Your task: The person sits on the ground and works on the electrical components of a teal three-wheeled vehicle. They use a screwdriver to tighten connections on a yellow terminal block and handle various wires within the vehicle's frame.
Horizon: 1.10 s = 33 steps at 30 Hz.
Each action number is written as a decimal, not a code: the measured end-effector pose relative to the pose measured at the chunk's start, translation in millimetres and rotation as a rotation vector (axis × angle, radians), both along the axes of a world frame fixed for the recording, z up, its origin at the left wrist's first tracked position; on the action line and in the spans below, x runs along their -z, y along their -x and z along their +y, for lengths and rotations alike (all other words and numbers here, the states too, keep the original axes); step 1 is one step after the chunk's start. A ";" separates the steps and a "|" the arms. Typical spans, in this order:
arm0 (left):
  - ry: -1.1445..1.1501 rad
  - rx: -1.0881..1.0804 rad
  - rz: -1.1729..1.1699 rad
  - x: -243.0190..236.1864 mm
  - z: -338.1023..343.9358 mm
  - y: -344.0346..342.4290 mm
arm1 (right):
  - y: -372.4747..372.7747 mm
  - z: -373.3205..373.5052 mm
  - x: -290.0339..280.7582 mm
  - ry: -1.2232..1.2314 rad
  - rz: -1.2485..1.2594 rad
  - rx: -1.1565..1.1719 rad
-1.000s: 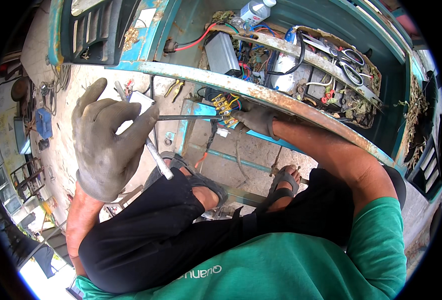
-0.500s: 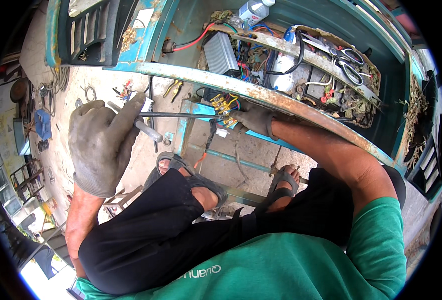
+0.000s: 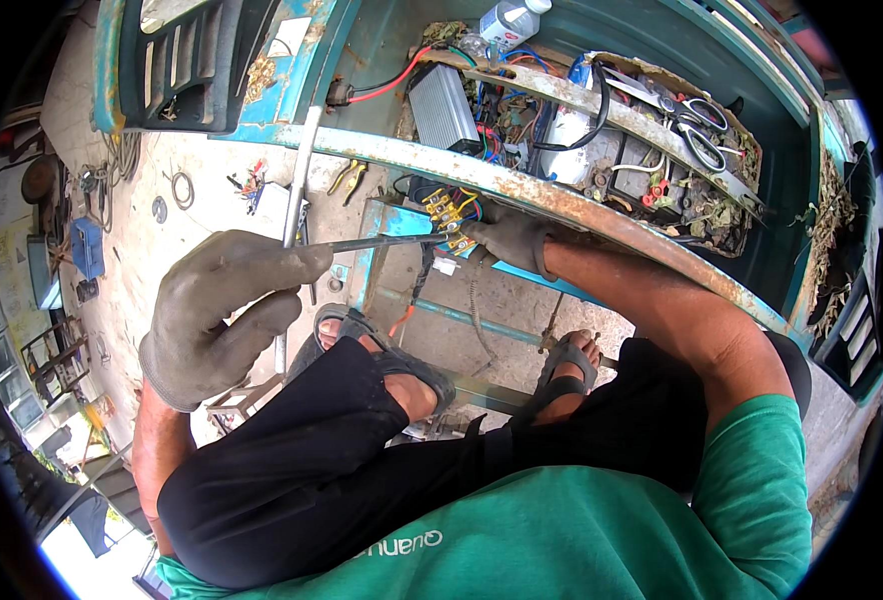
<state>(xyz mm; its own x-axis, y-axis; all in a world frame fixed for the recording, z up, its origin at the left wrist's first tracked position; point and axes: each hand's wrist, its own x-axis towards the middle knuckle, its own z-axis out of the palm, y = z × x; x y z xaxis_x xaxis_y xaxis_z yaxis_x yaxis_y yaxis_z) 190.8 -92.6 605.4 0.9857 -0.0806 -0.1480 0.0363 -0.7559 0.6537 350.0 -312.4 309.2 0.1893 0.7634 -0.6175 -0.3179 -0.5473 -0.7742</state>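
Note:
My left hand point(image 3: 227, 310), in a grey work glove, is closed around a T-handle tool near where its parts meet. The tool's pale metal crossbar point(image 3: 300, 185) stands nearly upright in the picture. Its dark shaft point(image 3: 387, 242) runs right to a connector with yellow terminals point(image 3: 450, 212) and brass-coloured screws. The tip meets the connector's lower edge; how it seats is too small to tell. My right hand point(image 3: 510, 240), gloved too, grips the connector from its right side, its fingers partly hidden under the rusty rail. A black lead with an orange end point(image 3: 402, 318) hangs below.
Above the rusty rail point(image 3: 522, 180), an open teal compartment holds a finned metal box point(image 3: 444, 108), scissors point(image 3: 702, 135), a plastic bottle point(image 3: 510, 22), wires and dry leaves. Yellow-handled pliers point(image 3: 347, 178) lie on the floor. My sandalled feet stand below the blue frame point(image 3: 382, 225).
My left hand has turned the tool, swinging its crossbar from a slant to nearly upright. That hand has also moved slightly lower. My right hand stays at the connector.

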 end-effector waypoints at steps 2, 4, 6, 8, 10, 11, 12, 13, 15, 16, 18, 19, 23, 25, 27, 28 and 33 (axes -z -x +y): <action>-0.046 -0.082 -0.026 -2.2 -6.5 0.4 | -1.6 0.3 -1.6 -0.007 -0.003 -0.024; -0.031 -0.201 -0.022 1.6 -14.4 1.2 | -2.8 -0.9 -1.2 -0.004 -0.011 -0.027; -0.087 -0.192 0.066 -6.2 -15.4 -1.9 | -2.1 -0.9 -1.7 -0.001 -0.018 -0.018; -0.195 -0.027 -0.084 -6.0 -9.4 -6.1 | -1.1 -0.2 -3.1 -0.009 -0.006 -0.016; -0.365 0.081 -0.213 -6.1 -9.7 -12.0 | -1.4 -0.8 -1.2 -0.010 0.000 -0.010; -0.484 0.103 -0.264 -9.4 -15.4 -18.5 | -1.3 -1.1 2.3 -0.009 0.003 -0.007; -0.605 0.125 -0.313 -11.8 -18.9 -22.0 | -0.9 -1.0 4.0 -0.010 0.007 -0.005; -0.649 0.111 -0.310 -11.7 -19.4 -20.7 | -0.3 -1.0 5.0 -0.012 0.005 -0.001; -0.735 0.085 -0.303 -10.7 -20.0 -16.4 | 0.8 -0.4 4.8 -0.014 -0.001 0.009; -0.718 0.098 -0.309 -10.5 -18.9 -17.0 | -0.1 0.0 3.6 0.000 0.005 -0.022; -0.504 0.017 -0.201 -7.3 -16.1 -14.0 | -4.0 0.5 0.2 0.031 0.015 -0.081; -0.395 -0.021 -0.147 -5.2 -14.7 -12.5 | -3.8 -0.2 -1.6 0.025 0.005 -0.050; -0.209 0.019 -0.091 -10.5 -15.1 -11.6 | -1.2 -0.2 -1.7 0.012 -0.002 -0.014; -0.204 0.013 -0.108 -6.4 -13.5 -8.0 | -1.0 1.4 -2.9 0.009 0.004 -0.017; -0.249 -0.002 -0.123 -4.6 -15.9 -9.4 | -0.3 0.5 -6.5 0.005 0.005 0.005; -0.262 0.012 -0.148 -4.7 -17.2 -12.2 | -0.9 -0.1 -4.0 0.006 0.006 -0.004; -0.106 -0.160 -0.069 -1.1 -24.0 -5.4 | -2.0 -0.9 4.3 0.003 0.000 -0.025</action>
<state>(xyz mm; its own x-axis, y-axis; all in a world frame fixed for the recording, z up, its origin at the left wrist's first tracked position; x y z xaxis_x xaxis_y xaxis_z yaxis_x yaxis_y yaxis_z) 196.2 -116.6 606.5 0.9927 0.0904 -0.0792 0.1196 -0.8086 0.5760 352.0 -313.2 304.9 0.1698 0.7659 -0.6201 -0.3045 -0.5577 -0.7722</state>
